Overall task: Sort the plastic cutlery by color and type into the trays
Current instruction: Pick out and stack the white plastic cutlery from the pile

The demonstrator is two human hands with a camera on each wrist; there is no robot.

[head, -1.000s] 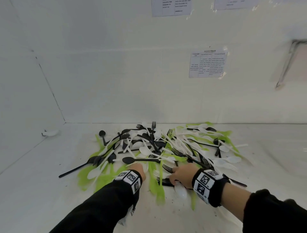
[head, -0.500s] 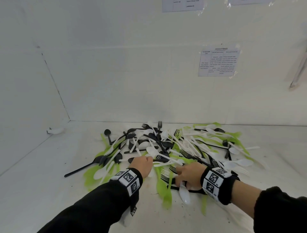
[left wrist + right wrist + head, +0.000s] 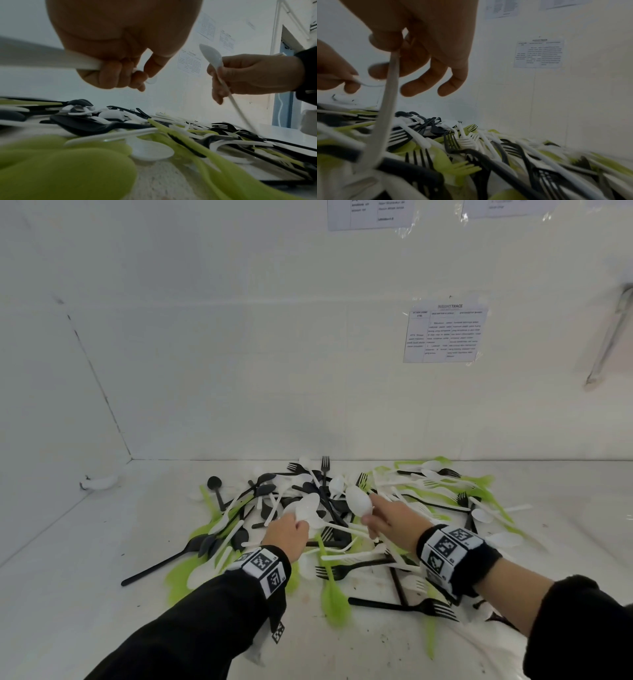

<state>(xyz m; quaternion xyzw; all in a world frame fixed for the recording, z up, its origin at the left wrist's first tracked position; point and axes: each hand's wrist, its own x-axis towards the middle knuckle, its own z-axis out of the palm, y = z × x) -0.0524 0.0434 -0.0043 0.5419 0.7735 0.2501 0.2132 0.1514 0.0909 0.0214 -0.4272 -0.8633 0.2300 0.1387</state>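
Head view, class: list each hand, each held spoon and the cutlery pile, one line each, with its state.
Left hand: grips a white spoon.
Left white spoon: lifted.
Right hand: pinches a second spoon's handle.
Right white spoon: raised, bowl up.
Cutlery pile: mixed, unsorted.

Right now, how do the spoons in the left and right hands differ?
The left hand grips its white spoon in a closed fist; the right hand pinches its white spoon between thumb and forefinger. In the left wrist view the right spoon's bowl is fully exposed, the left's mostly hidden. Both are white, lifted above the pile.
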